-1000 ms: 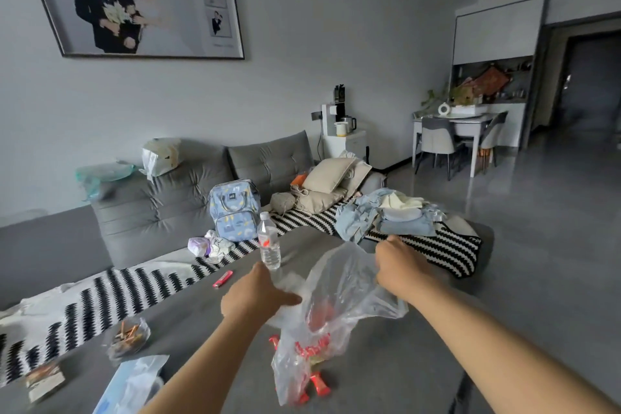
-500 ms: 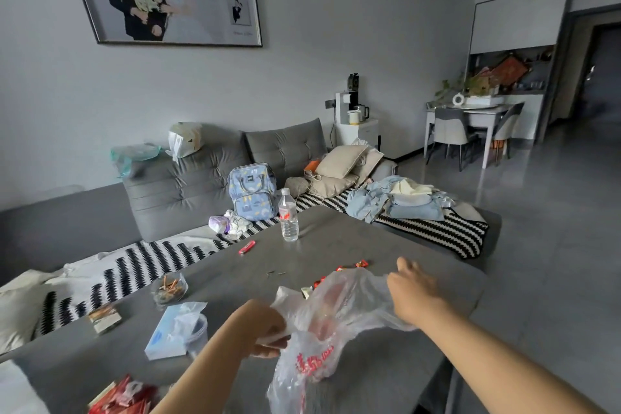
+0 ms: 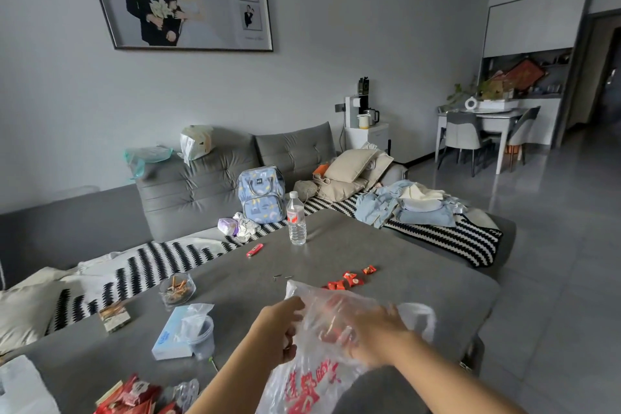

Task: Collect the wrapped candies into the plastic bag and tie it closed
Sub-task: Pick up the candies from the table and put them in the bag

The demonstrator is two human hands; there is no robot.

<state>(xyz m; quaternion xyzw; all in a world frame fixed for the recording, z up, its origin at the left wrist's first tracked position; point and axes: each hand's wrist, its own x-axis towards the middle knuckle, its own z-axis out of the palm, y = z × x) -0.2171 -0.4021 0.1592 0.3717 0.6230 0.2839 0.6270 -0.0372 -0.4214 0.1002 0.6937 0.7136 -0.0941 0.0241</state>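
Note:
A clear plastic bag (image 3: 312, 376) with red printed characters hangs low in front of me over the grey table (image 3: 386, 245). My left hand (image 3: 279, 333) pinches the bag's left rim. My right hand (image 3: 376, 329) reaches into the bag's mouth, seen blurred through the film, close to red shapes inside. Several red wrapped candies (image 3: 349, 279) lie on the table just beyond the bag. One white handle (image 3: 416, 316) sticks out to the right.
On the table stand a water bottle (image 3: 296, 219), a glass ashtray (image 3: 177, 289), a tissue pack (image 3: 178, 333), a red lighter (image 3: 254, 250) and red packets (image 3: 134, 397) at the near left. A grey sofa with a backpack (image 3: 262, 195) lies behind.
The view has tilted down and left, so more of the near table shows. My right hand has moved from the bag's outer rim into its mouth. The bag sits lower in view.

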